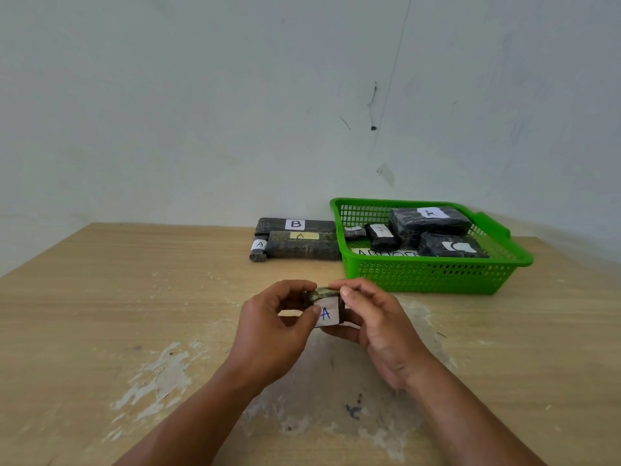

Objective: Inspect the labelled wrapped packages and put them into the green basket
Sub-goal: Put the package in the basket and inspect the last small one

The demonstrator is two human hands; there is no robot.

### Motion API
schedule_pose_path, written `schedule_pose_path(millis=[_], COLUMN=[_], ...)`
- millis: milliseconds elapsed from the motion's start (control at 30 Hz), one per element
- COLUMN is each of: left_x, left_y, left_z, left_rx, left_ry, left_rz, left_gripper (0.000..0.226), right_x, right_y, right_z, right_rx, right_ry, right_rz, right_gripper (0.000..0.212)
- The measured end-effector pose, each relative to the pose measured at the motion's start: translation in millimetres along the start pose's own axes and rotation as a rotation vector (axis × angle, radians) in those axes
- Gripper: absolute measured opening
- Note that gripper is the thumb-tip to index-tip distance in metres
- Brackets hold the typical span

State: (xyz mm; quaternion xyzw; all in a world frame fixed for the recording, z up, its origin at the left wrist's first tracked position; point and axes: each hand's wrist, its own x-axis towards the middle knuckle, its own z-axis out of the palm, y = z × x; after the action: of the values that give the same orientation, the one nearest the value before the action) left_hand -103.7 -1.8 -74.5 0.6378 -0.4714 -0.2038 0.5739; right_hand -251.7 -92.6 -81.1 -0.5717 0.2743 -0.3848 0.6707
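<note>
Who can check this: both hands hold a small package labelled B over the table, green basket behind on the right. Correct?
Wrong letter: the head view shows the label reads A, not B. Left hand and right hand do hold the small package over the table, green basket behind on the right.

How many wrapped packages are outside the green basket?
4: the B package farthest back, the yellow-label A package before it, the small A package at left, and a blue-lettered A package held between left hand and right hand. Some may be hidden.
</note>
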Motion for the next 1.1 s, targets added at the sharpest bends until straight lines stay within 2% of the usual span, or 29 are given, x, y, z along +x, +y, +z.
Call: schedule_pose_path(millis=[133,333,467,700,833,1033,1100], left_x=[-0.1,2.6,2.3,1.8,1.3,0.1,0.6], left_y=[-0.9,0.3,1.8,1.6,4.2,4.7,2.9], left_z=[-0.2,-2.3,-1.2,-1.6,-4.6,-4.2,-4.1], left_rx=[-0.006,-0.261,-0.23,-0.188,-0.257,-0.216,-0.212], left_ry=[-0.004,-0.083,-0.046,0.0,-0.037,-0.041,-0.039], left_rz=[0.018,-0.087,-0.061,-0.044,-0.067,-0.044,-0.048], left_gripper=[0.036,0.032,0.033,0.03,0.024,0.021,0.024], right_x=[1.7,2.1,-0.3,-1.8,-1.6,-0.7,-0.8], right_y=[-0.2,-0.8,-1.7,-0.9,-1.4,-2.7,-1.4], right_z=[-2.3,-0.6,-1.6,-2.9,-3.0,-6.2,-4.7], right_rx=[-0.036,0.03,0.054,-0.028,-0.032,0.047,0.037], right_ry=[0.05,0.073,0.002,-0.024,-0.032,-0.037,-0.038], right_rz=[-0.005,0.011,0.009,-0.035,-0.072,-0.073,-0.078], right_gripper=[0.018,0.025,0.018,0.039,0.035,0.009,0.014])
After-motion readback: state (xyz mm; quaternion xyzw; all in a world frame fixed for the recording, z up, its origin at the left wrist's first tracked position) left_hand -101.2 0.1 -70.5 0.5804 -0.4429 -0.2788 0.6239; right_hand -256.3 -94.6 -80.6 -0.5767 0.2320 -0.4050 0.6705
